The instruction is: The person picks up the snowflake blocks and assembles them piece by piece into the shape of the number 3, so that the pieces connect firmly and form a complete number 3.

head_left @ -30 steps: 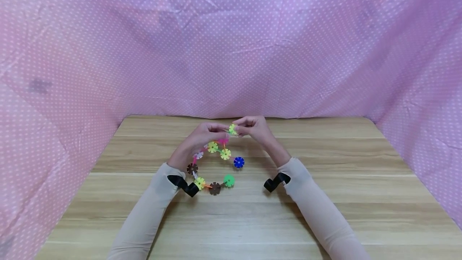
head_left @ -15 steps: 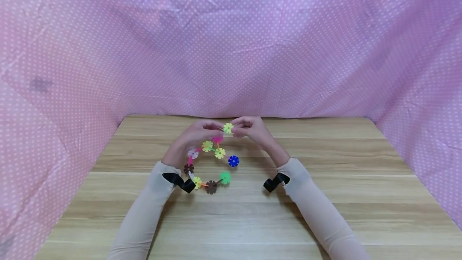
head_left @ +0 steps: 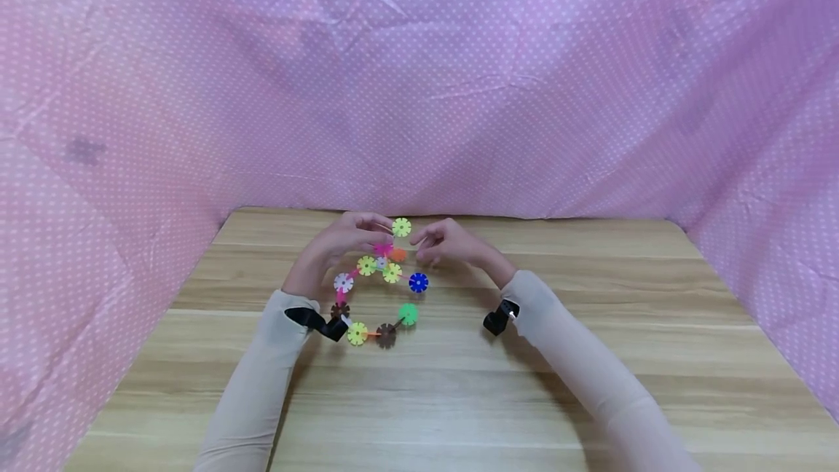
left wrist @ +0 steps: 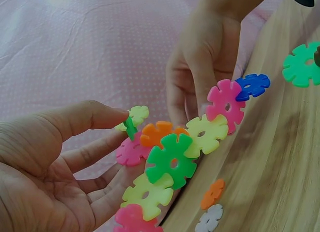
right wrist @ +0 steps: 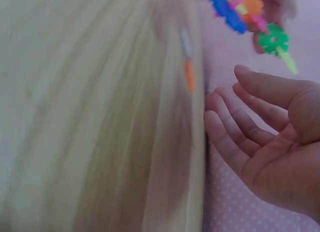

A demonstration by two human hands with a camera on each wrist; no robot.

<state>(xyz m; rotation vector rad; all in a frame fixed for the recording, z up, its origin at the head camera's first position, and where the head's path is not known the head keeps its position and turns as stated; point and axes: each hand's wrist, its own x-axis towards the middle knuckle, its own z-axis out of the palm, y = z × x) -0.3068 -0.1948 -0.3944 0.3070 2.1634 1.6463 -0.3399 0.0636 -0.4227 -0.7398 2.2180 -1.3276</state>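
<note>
A curved chain of interlocking snowflake discs, with a dark blue disc (head_left: 418,282) at one end and a green disc (head_left: 408,314) at the other, hangs from my left hand (head_left: 344,239). That hand's thumb and finger pinch a small green disc (left wrist: 130,128) seen edge-on, which joins a yellow disc (head_left: 402,227) to a pink disc (left wrist: 132,149). In the left wrist view, a larger green disc (left wrist: 171,162) sits mid-chain. My right hand (head_left: 452,242) is apart from the yellow disc, holding nothing, its fingers loosely bent and its palm bare in the right wrist view.
A loose orange disc (left wrist: 213,193) and a white disc (left wrist: 208,218) lie on the wooden table (head_left: 459,399) beneath the chain, close to its far edge. A pink dotted cloth (head_left: 419,93) hangs behind and along both sides.
My right hand has let go of the yellow disc and drawn slightly down and away. My left hand has shifted left with the chain, uncovering the loose orange and white discs.
</note>
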